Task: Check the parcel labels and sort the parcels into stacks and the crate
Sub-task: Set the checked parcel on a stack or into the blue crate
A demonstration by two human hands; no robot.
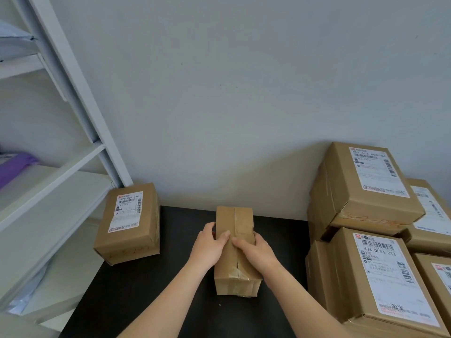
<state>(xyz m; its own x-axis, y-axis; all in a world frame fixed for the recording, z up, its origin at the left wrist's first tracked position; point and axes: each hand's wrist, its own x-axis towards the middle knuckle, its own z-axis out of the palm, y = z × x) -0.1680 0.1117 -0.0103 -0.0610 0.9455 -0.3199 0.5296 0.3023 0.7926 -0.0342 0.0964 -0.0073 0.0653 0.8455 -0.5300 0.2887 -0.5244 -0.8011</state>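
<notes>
Your left hand (210, 245) and right hand (253, 252) are gripping the brown parcel (235, 223) at mid-table.
You're curling your left fingers round its 9 o'clock side and your right fingers round its 3 o'clock side, taped seam facing up, the parcel sitting on the black table (136, 289). A labelled box (129, 223) is lying at 9 o'clock beside the white rack (73, 93), while stacked labelled boxes (361, 186) are crowding 3 o'clock.
</notes>
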